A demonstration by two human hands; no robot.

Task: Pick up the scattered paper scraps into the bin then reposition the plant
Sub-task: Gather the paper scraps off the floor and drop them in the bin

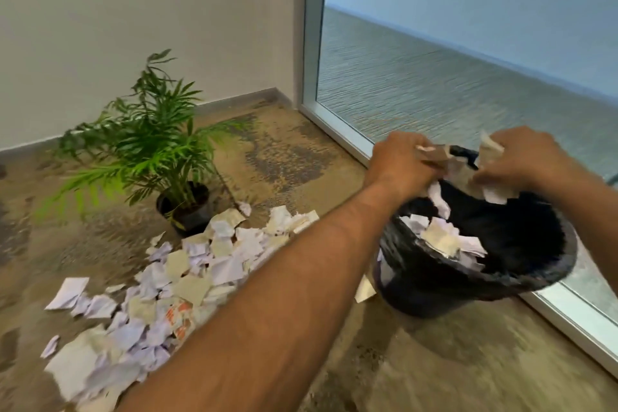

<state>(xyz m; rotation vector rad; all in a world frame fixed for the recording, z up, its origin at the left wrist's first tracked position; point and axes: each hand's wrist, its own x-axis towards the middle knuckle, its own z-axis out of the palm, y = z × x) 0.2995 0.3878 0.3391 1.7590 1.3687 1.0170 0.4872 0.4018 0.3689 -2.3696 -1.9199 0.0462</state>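
Left hand (403, 164) and right hand (521, 160), right of centre, both over the bin (521, 281), fingers curled, each clutching a bunch of paper scraps (438, 160). Black-lined bin at lower right beside the glass panel (468, 43), some scraps already inside. Heap of loose scraps (187, 278) on the carpet (284, 150), lower left. Potted plant (150, 144) upright at left centre, just above that heap.

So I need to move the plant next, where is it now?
In the head view, the potted plant stands on the carpet at left near the wall, touching the paper scraps.
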